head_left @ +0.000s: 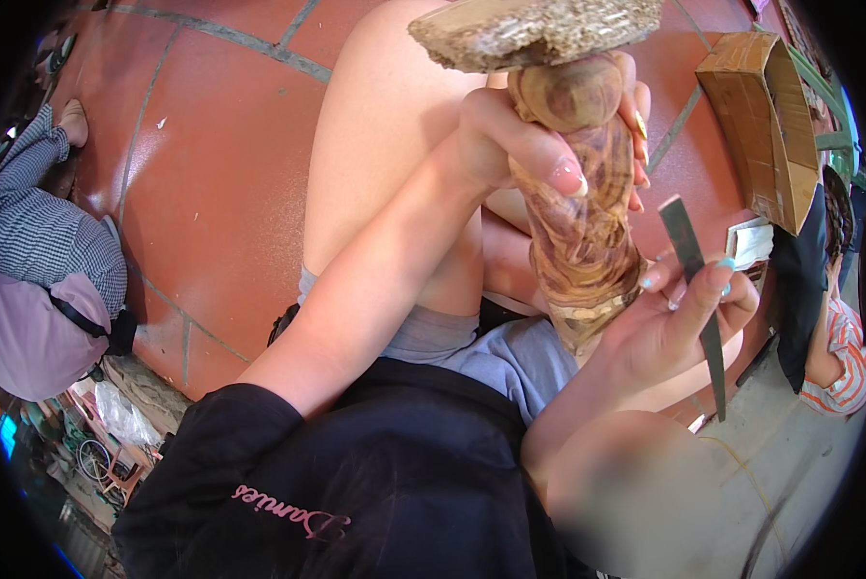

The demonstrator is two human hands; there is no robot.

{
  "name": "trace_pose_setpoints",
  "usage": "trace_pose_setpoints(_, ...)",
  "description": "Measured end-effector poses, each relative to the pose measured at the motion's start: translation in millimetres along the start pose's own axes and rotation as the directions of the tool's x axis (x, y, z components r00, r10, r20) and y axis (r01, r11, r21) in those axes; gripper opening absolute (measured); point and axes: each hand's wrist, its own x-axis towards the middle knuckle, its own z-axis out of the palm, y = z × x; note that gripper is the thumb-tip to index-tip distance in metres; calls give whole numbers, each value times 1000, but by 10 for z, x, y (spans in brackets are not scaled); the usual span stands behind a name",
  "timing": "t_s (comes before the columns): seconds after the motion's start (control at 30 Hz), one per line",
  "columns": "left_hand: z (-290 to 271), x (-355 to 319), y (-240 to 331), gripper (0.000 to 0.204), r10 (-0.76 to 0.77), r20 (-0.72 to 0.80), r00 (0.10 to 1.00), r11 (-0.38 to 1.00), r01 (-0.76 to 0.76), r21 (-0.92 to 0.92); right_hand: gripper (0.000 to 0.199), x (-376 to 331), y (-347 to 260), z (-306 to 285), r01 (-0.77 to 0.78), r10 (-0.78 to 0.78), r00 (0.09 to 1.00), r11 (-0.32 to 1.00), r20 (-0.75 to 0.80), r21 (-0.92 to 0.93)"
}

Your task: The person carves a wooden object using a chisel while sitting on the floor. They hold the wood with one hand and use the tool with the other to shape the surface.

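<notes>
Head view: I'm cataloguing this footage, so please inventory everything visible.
Wooden carving: 1, brown, upper centre
Rough slab: 1, brown, at carving's top
Flat file-like tool: 1, dark grey, right of the carving
Cardboard box: 1, brown, upper right
Floor tiles: several, red, upper left
Plastic bag: 1, clear, lower left
Person: 1, lilac top, far left
Another person: 1, orange-striped top, far right
Own top: 1, black, lower centre
Own shorts: 1, grey, centre
Left hand: 1, pink thumbnail, on carving
Right hand: 1, blue-tipped nails, holding tool
</notes>
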Motion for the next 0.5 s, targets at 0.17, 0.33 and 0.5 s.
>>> trace_pose_setpoints(0.17, 44, -48, 149, 58, -58, -104, 993, 997, 63, 45, 42, -12, -13, 144, -50, 44, 996, 996, 82, 80)
trace_pose_setpoints(0.33, 65, -81, 235, 58, -85, -177, 980, 990, 103, 93, 54, 32, -30, 197, 70, -48, 984, 990, 169, -126)
trace_pose_setpoints(0.5, 105, -90, 266, 60, -62, -214, 975, 992, 83, 93, 41, 169, -194, 163, 132, -43, 940, 961, 339, -244)
